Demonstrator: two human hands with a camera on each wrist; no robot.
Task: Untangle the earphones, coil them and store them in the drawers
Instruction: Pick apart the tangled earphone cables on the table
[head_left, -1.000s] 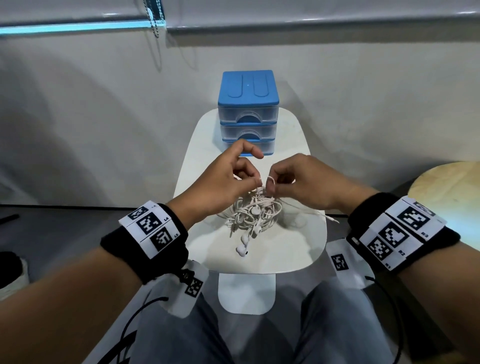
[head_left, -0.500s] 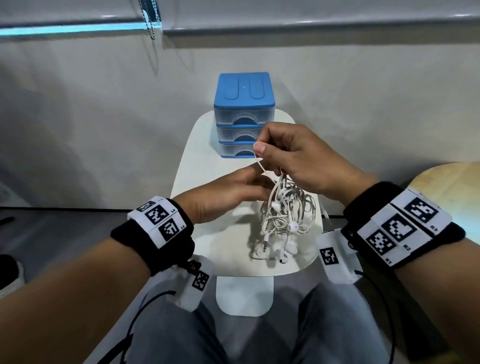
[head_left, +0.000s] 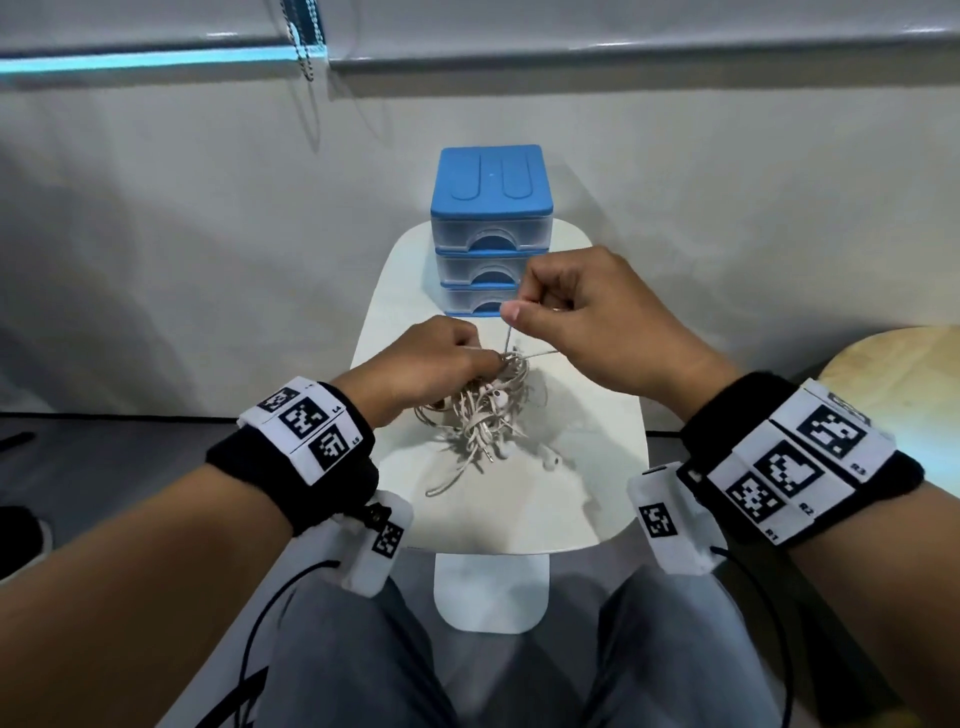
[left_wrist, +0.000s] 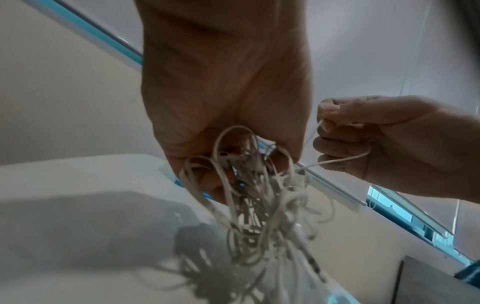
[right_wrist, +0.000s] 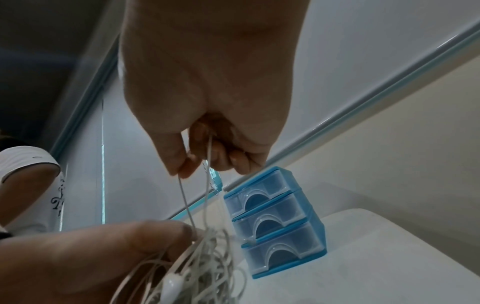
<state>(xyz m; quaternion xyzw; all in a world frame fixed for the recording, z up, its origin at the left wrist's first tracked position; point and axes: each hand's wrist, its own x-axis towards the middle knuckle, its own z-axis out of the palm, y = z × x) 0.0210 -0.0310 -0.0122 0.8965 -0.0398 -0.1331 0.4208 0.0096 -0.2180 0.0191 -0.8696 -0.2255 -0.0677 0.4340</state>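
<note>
The earphones (head_left: 485, 415) are a pale, off-white knot of thin cable, with loops spilling out on every side, at least two white buds showing, and a metal plug hanging near the bottom. The bundle sits above the middle of the small white table (head_left: 587, 499), its lowest loops trailing onto the surface.

The left hand (head_left: 431, 358) grips the top of the knot, fingers curled round the bunched cables. The right hand (head_left: 587, 317), slightly higher and to the right, pinches a single strand between thumb and fingers, and two taut lines run from it down into the bundle.

Directly beyond the hands, at the far end of the table, stands a blue three-drawer unit (head_left: 491, 234) with all three clear drawers shut; the right hand partly covers the lower drawers from the head view.

The table is narrow, and its near edge lies just above the person's knees. A round wooden table (head_left: 904, 374) stands off to the right.
</note>
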